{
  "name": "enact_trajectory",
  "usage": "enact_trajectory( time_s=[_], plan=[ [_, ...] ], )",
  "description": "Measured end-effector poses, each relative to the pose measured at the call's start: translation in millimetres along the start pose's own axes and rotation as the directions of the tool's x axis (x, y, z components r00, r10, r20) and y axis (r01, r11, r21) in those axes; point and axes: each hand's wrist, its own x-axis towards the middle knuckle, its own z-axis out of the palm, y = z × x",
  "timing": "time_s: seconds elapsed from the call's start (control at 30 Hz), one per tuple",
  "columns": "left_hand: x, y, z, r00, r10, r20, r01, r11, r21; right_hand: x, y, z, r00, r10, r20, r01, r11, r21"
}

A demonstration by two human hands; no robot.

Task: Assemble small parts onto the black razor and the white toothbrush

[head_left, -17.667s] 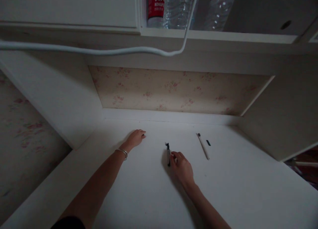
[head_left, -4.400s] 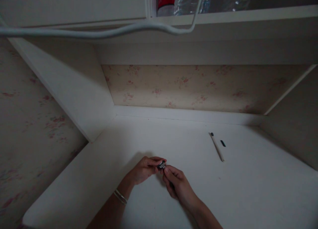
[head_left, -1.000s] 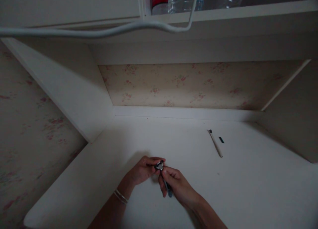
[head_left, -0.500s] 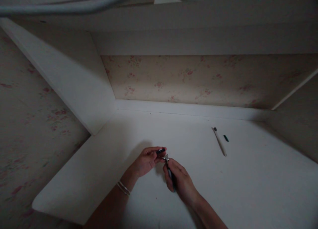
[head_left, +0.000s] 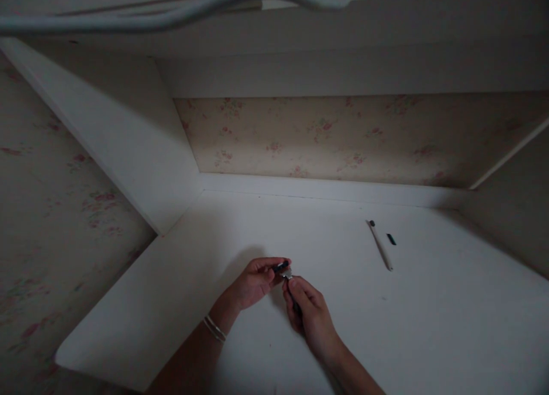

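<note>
Over the middle of the white desk, both of my hands are close together. My left hand (head_left: 256, 280) pinches a small dark oblong piece (head_left: 281, 266) with a pale spot between thumb and fingers; its kind is too small to make out. My right hand (head_left: 309, 312) is closed around a dark-handled tool with a shiny metal head (head_left: 287, 274), its handle mostly covered by the fingers. That metal head sits right by the dark piece; I cannot tell whether they touch. Two thin light bracelets circle my left wrist.
A white toothbrush-like stick (head_left: 380, 246) with a dark head lies on the desk (head_left: 429, 326) to the right. Beside it is a small dark green strip (head_left: 391, 239). A white side panel (head_left: 128, 138) stands left, and a pale cable (head_left: 171, 20) crosses overhead.
Both hands have shifted slightly down in view, still together. My right hand has turned, so less of the tool's handle shows.
</note>
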Motion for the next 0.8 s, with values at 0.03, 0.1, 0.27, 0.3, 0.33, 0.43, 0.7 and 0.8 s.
enact_trajectory(
  time_s=[0.03,0.1,0.27,0.3,0.33,0.43,0.7,0.8],
  plan=[
    [0.0,0.2,0.7,1.000,-0.008,0.000,0.008,1.000,0.010,0.7,0.4,-0.2,1.000,-0.016,-0.003,0.016,1.000,-0.001],
    [-0.3,0.6,2.0,1.000,-0.028,-0.005,0.028,0.999,0.032,1.9,1.0,-0.7,0.999,-0.038,-0.003,0.038,0.999,0.001],
    [-2.0,1.3,4.0,0.999,-0.034,-0.006,0.034,0.998,0.043,2.7,1.3,-0.8,0.999,-0.031,0.020,0.032,0.999,-0.033],
    [-2.3,1.5,4.2,1.000,-0.029,0.000,0.029,0.999,0.041,2.6,1.3,-0.7,0.999,-0.034,0.019,0.035,0.998,-0.046],
    [-2.4,1.8,4.4,1.000,-0.023,0.006,0.023,0.999,0.042,2.5,1.3,-0.5,0.999,-0.040,0.019,0.042,0.997,-0.060],
    [-2.3,3.0,5.5,1.000,-0.015,0.022,0.014,0.998,0.055,2.6,1.0,-0.4,0.998,-0.063,0.026,0.065,0.993,-0.098],
    [-1.5,1.6,2.8,0.999,0.010,0.035,-0.013,0.996,0.090,4.0,0.7,-0.6,0.997,-0.078,0.010,0.078,0.983,-0.165],
    [-1.7,-0.2,-1.0,0.998,0.029,0.050,-0.035,0.993,0.114,4.6,2.2,-1.2,0.997,-0.076,0.005,0.076,0.985,-0.156]
  ],
)
